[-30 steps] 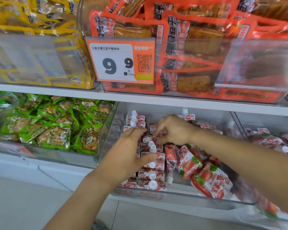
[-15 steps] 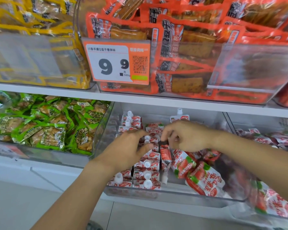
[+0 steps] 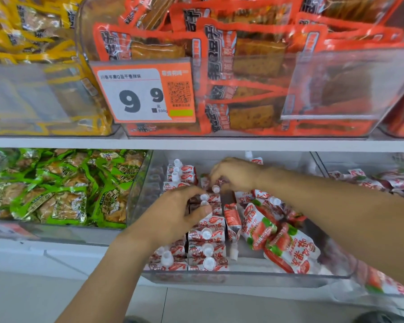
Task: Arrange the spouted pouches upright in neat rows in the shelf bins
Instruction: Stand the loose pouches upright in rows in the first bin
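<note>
Since the earlier frame the right hand [image 3: 234,174] has stayed at the back-centre of the clear bin [image 3: 243,277], fingers still curled down onto the pouch tops there; looks like it pinches a pouch by its white cap [image 3: 216,189], but the exact grip is partly hidden. Left hand [image 3: 177,210] has edged a bit up and right vs. 0.5 s ago, thumb now across the middle row, fingers curled over the pouches near the capped tops; can't tell if it truly grips one or just presses. Camera view also shifted slightly; shelf contents otherwise unchanged.

Spouted pouches [image 3: 207,249], red/white w/ white caps, stand upright in two rows along the left side of the bin, centre of frame, running from front wall to back. To the right of those rows, loose pouches [image 3: 287,248] lie flat and tilted in a heap, lower-right of centre. One pouch [image 3: 232,220] hangs cap-down between rows and heap.

Left of frame: green snack packs [image 3: 56,187] in the neighbouring bin. Upper shelf: orange packs [image 3: 254,54] centre/right, yellow packs [image 3: 28,31] upper left, orange price tag [image 3: 145,92] reading 9.9 on the bin front.
</note>
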Demonstrator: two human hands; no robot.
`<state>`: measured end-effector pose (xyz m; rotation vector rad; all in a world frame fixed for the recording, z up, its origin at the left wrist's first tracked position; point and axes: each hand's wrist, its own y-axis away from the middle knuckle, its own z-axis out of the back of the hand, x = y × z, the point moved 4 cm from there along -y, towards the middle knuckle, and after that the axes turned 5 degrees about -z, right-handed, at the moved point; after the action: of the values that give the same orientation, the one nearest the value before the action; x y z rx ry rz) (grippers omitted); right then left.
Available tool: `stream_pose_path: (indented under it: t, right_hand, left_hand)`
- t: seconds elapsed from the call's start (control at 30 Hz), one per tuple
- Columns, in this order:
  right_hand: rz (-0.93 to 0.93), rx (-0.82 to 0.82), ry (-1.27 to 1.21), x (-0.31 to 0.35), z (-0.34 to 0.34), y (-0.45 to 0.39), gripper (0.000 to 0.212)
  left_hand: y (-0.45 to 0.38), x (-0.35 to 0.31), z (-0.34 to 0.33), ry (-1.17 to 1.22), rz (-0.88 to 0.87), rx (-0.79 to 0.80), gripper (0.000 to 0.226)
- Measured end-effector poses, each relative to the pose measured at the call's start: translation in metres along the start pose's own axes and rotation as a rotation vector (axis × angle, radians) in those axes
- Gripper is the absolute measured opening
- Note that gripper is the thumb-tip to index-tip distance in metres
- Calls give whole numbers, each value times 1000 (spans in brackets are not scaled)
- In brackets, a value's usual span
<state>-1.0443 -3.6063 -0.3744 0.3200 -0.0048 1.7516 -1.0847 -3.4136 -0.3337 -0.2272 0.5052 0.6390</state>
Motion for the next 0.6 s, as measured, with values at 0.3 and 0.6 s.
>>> stream_pose_path:
  t: [0.3,0.6]
  right_hand:
    - [-97,67,-482,11,4,6,22]
    - [-201,296,-520,8,1,17,74]
  left_hand:
    - [7,1,-2,17,-12,-21,53]
    - [-2,2,-4,-2,-20,-79,78]
